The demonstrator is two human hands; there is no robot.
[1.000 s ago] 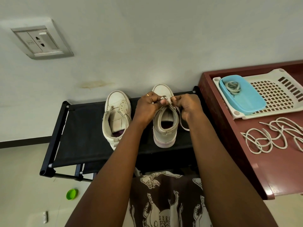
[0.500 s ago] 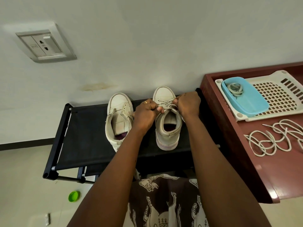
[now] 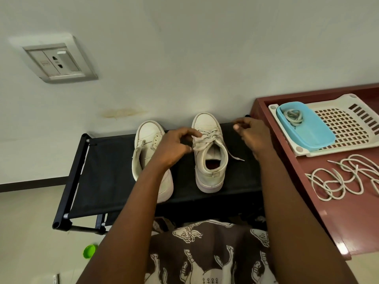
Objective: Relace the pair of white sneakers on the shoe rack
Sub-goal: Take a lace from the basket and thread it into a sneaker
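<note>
Now, laced sneaker (image 3: 211, 177), toe toward wall (image 3: 205, 58)

Place: a home, by the look of its fittings.
Rack: a black fabric-and-tube shoe rack (image 3: 106, 171) stood against a plain white wall, holding a pair of white sneakers (image 3: 210, 175).
Wall: a household socket plate (image 3: 55, 61) sat above and left of the shoe rack.
Side table: a maroon table (image 3: 348, 218) stood just right of the shoe rack, carrying a plastic tray (image 3: 346, 121), a blue tub (image 3: 315, 134) and loose laces (image 3: 338, 181).
Floor: pale, with dark skirting (image 3: 30, 183) left of the shoe rack.
</note>
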